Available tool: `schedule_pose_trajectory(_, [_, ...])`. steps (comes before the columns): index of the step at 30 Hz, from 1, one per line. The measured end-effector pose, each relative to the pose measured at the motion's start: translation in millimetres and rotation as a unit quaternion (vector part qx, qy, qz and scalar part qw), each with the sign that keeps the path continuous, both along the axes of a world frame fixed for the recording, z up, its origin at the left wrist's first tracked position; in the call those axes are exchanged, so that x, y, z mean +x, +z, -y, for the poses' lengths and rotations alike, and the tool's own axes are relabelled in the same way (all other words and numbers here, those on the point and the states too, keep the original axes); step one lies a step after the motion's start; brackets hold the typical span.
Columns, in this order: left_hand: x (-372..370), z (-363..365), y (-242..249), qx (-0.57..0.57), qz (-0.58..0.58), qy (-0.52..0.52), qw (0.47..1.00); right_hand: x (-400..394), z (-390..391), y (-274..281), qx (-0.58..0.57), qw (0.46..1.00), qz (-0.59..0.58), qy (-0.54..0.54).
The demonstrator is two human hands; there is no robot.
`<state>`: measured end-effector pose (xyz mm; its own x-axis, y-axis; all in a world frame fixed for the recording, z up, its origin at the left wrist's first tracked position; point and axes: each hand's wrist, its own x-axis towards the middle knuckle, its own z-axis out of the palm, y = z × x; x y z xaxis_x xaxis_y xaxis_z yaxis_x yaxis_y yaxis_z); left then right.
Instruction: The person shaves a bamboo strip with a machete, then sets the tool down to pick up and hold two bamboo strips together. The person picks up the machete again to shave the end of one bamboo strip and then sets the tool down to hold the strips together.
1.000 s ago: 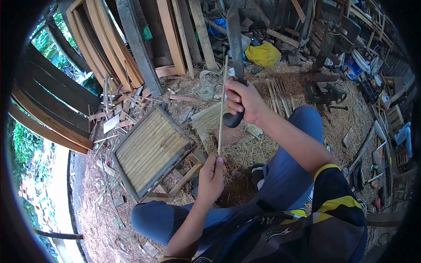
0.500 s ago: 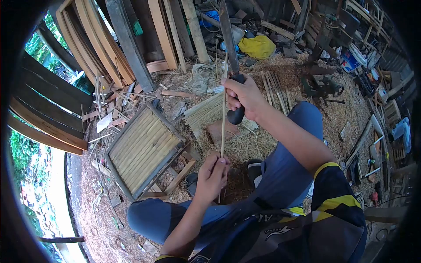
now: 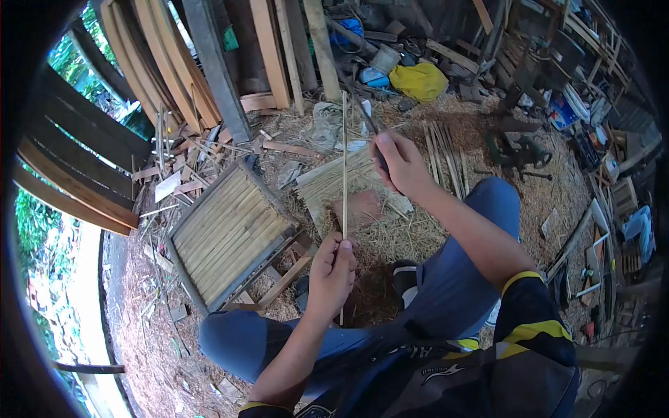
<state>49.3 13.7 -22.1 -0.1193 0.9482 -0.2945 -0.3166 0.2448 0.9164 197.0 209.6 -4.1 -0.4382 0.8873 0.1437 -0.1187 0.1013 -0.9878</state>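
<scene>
My left hand (image 3: 333,273) is closed around a thin bamboo strip (image 3: 345,167), which stands nearly upright in the middle of the view, its lower end showing below my fist. My right hand (image 3: 401,164) grips the dark handle of a machete (image 3: 370,120) to the right of the strip. The blade points up and away from me, seen almost edge-on and slightly blurred. A gap shows between my right hand and the strip. Beneath them on the floor lie a bundle of split bamboo strips (image 3: 334,175) and a flat brownish piece (image 3: 359,207) among shavings.
A bamboo-slat panel in a dark frame (image 3: 230,233) stands left of my left hand. Wooden boards (image 3: 268,56) lean at the back. A yellow sack (image 3: 418,82), a green metal vise-like tool (image 3: 519,152) and several long strips (image 3: 446,157) lie to the right.
My right hand has turned the machete from broadside to nearly edge-on and moved right, away from the bamboo strip. My left hand still holds the strip, slightly higher and further left.
</scene>
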Motion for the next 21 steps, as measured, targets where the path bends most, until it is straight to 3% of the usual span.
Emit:
schedule_pose_trajectory(3, [-9.0, -2.9, -0.4, 0.013, 0.015, 0.007, 1.000, 4.7, -3.7, -15.3, 0.306, 0.928, 0.205, -0.055])
schedule_pose_trajectory(7, [-12.5, -6.3, -1.5, 0.039, -0.007, 0.029, 0.999, 0.4, 18.9, -2.9, 0.478, 0.823, 0.306, -0.021])
schedule_pose_trajectory(15, [-18.5, -8.4, 2.6, 0.060, -0.052, 0.077, 0.994, -11.6, 29.8, -3.5, 0.536, 0.774, 0.337, 0.001])
schedule_pose_trajectory(18, [-25.1, -5.8, 13.1, -0.015, 0.032, 0.092, 0.995, -13.8, 33.4, -1.3, 0.538, 0.762, 0.359, 0.013])
schedule_pose_trajectory(21, [-27.5, -6.2, -2.5, 0.033, -0.064, 0.096, 0.993, -18.2, 32.0, -5.6, 0.542, 0.757, 0.365, 0.020])
